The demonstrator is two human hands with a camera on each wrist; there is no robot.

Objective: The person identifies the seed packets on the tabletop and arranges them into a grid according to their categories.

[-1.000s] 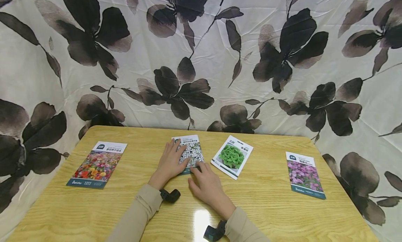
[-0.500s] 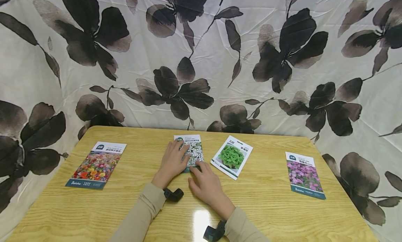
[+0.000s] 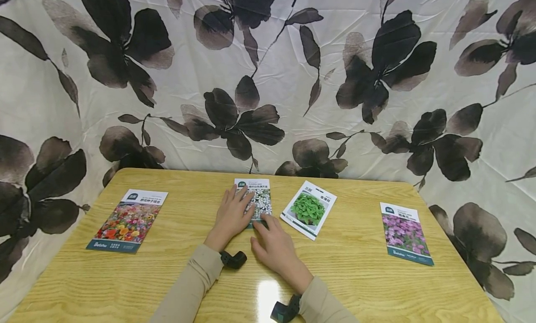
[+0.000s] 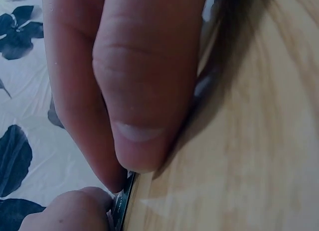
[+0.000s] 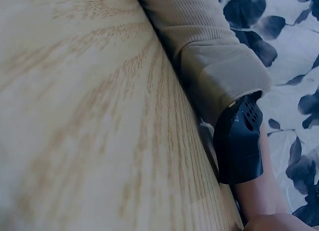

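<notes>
In the head view, a seed packet with white flowers (image 3: pixel 263 199) lies flat near the middle of the table's far half. My left hand (image 3: pixel 231 215) rests on its left side with outstretched fingers, covering part of the picture. At the packet's lower right corner, my right hand (image 3: pixel 276 246) touches with its fingertips, fingers relaxed. The left wrist view shows the left hand's thumb (image 4: pixel 144 81) low over the wood, with a thin dark packet edge (image 4: pixel 121 206) beneath the fingertips. The right wrist view shows mostly table, a sleeve (image 5: pixel 224 74) and a black wrist camera (image 5: pixel 239 141).
A packet with green leaves (image 3: pixel 309 209) lies tilted just right of the white-flower one. Farther right is a pink-flower packet (image 3: pixel 406 233); at the far left, a mixed-flower packet (image 3: pixel 127 220). A floral cloth (image 3: pixel 293 95) hangs behind the wooden table (image 3: pixel 356 276).
The white-flower packet has turned straighter and shifted slightly right and away from me under my left hand, which moved right with it. The right hand has stayed nearly still.
</notes>
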